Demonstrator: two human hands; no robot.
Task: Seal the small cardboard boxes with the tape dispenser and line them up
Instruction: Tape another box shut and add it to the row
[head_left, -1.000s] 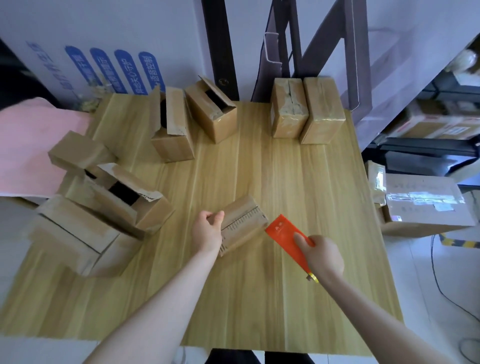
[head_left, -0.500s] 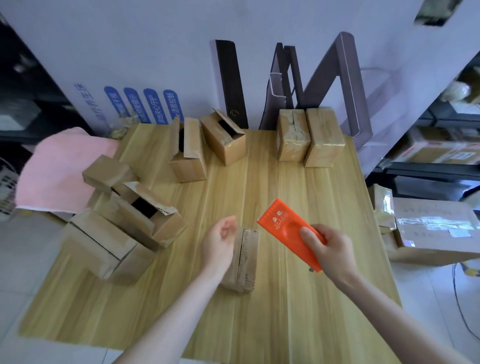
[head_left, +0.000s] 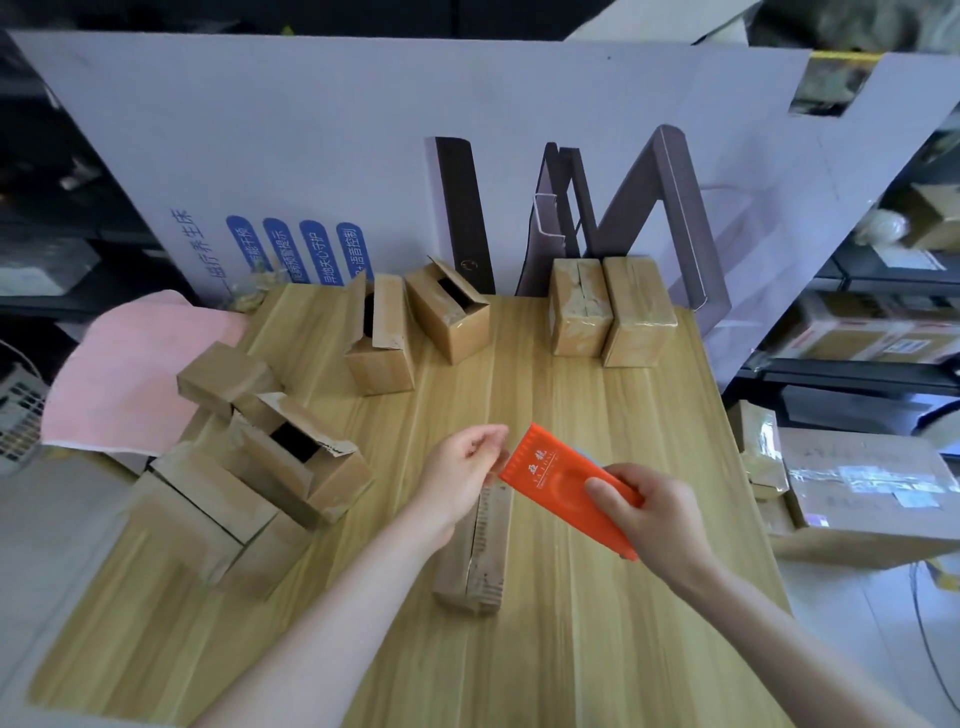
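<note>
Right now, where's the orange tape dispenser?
Head view, centre-right: the orange tape dispenser is gripped by the right hand above the table, its front end beside the left hand, over the far end of the nearest small box.

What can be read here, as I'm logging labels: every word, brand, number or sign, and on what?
"养生床": sideways blue print on the white board; characters before it are blurred.
On the blue labels of that board: white characters, too blurred.
On the tape dispenser: white logo, too blurred.
On the large box at right: stickers too small.
</note>
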